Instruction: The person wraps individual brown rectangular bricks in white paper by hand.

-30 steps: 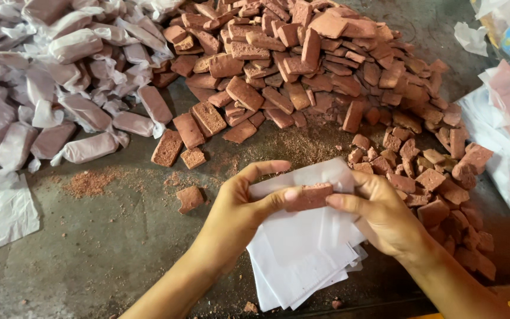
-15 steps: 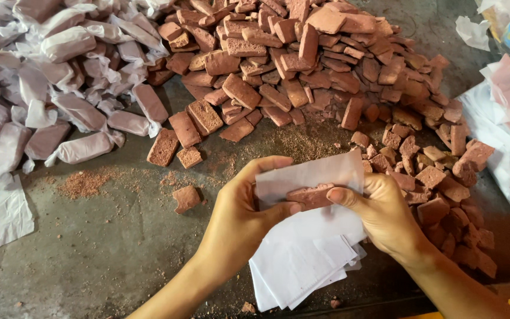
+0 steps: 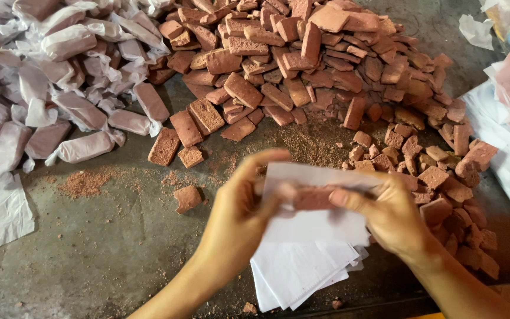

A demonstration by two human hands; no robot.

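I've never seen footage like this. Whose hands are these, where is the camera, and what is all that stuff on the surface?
The camera sits on a person's head and looks down, so the two hands are the wearer's own. The left hand and right hand together hold a reddish-brown bar against a white paper sheet, above a small stack of sheets. On the grey surface lies a big pile of bare bars. At the upper left is a heap of wrapped bars. Reddish crumbs are scattered about.

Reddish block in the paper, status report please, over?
Left hand and right hand both gripping. Reddish block lying on a white paper sheet, above the paper stack. Nothing in the way.
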